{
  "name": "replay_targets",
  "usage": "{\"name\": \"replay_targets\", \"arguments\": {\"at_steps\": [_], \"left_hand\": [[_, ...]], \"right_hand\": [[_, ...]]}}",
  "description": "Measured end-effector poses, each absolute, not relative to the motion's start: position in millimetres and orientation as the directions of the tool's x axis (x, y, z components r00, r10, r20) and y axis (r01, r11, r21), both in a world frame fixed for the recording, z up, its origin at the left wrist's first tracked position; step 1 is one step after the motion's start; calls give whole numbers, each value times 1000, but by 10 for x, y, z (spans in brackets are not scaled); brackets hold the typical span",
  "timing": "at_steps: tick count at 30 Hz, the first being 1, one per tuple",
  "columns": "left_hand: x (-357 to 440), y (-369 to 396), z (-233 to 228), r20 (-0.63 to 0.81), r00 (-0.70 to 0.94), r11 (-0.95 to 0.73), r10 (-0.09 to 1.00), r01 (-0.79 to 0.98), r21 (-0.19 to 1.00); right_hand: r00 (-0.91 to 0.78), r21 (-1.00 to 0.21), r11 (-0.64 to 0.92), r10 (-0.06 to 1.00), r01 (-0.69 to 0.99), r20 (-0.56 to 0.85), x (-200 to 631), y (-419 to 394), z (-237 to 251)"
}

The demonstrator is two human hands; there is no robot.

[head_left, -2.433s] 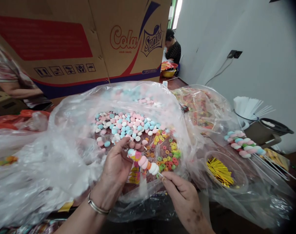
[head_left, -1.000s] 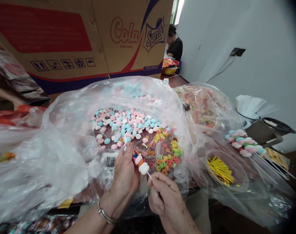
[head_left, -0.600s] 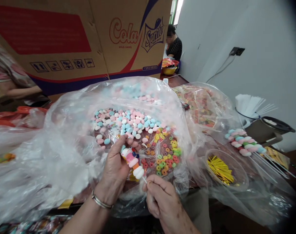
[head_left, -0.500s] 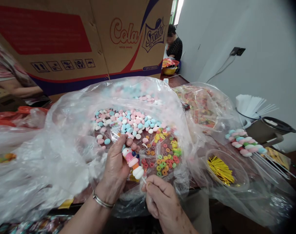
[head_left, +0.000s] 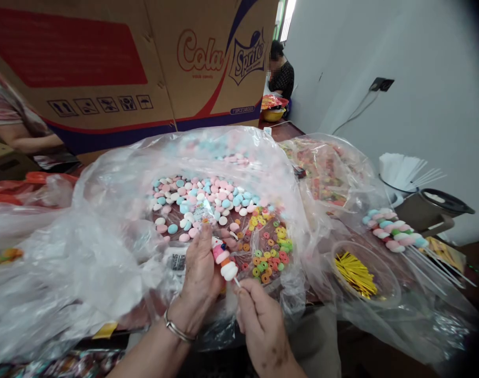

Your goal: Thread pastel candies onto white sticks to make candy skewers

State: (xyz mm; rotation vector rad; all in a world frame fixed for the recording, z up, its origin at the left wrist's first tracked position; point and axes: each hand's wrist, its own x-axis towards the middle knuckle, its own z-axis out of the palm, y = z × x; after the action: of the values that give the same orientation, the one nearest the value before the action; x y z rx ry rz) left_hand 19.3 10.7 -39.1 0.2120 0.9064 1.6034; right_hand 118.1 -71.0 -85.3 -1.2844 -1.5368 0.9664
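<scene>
1. One left hand (head_left: pixel 200 268) is curled around the top of a candy skewer (head_left: pixel 224 258), fingers closed on its upper sweets.
2. The skewer carries stacked pink, orange and white pieces and tilts over the open plastic bag (head_left: pixel 117 231) of loose candies (head_left: pixel 208 197).
3. The right hand (head_left: pixel 259 315) pinches the thin white stick below.
4. Finished skewers (head_left: pixel 395 231) lie far right.

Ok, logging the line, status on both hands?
Left hand gripping candy skewer. Right hand pinching its stick. Open bag of loose candies underneath, nothing blocking.
</scene>
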Motion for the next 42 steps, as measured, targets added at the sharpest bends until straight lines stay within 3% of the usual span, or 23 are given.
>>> {"name": "replay_targets", "arguments": {"at_steps": [2,5,7,12,18,21,24,27,30,32,33,36,38,40,42], "left_hand": [[233,73,-388,-360,-203,72,911,-780,622],[301,-20,-414,-350,-130,134,928,-759,637],[333,-89,-441,-344,-92,162,935,-750,641],[243,-111,-421,-298,-20,188,954,-736,650],[19,132,-262,-216,-131,43,968,-757,652],[32,196,-231,-234,-193,17,953,-737,676],[65,222,-228,-268,-277,-27,923,-739,673],[62,241,-240,-306,-337,-48,890,-737,674],[36,268,-265,-323,-370,-64,871,-738,672],[29,287,-283,-318,-386,-86,866,-742,665],[31,295,-288,-318,-392,-97,863,-747,657],[51,296,-277,-369,-387,-73,845,-768,637],[61,274,-255,-415,-332,1,847,-780,626],[54,241,-242,-441,-247,100,863,-771,629],[32,211,-253,-437,-179,168,881,-746,644]], "right_hand": [[-90,-992,-125,988,13,-125,1145,-698,-820],[-102,-924,-324,945,-201,-309,1096,-676,-793],[-88,-917,-334,942,-218,-322,1101,-668,-795],[-54,-984,-139,990,-110,-133,1268,-667,-810],[-206,-912,-347,930,-219,-304,1325,-688,-777],[-192,-967,-242,956,-80,-223,1294,-733,-820],[-113,-963,111,990,244,85,1303,-768,-867],[-153,-684,459,874,567,461,1319,-755,-855],[-202,-450,573,743,685,638,1292,-728,-819],[-211,-447,595,728,668,652,1252,-731,-819],[-202,-506,582,759,637,619,1230,-742,-829],[-174,-797,389,921,462,349,1180,-785,-876],[-173,-897,246,966,368,193,1173,-800,-892],[-173,-881,271,960,388,219,1188,-792,-884],[-165,-779,394,918,487,361,1214,-764,-861]]}}
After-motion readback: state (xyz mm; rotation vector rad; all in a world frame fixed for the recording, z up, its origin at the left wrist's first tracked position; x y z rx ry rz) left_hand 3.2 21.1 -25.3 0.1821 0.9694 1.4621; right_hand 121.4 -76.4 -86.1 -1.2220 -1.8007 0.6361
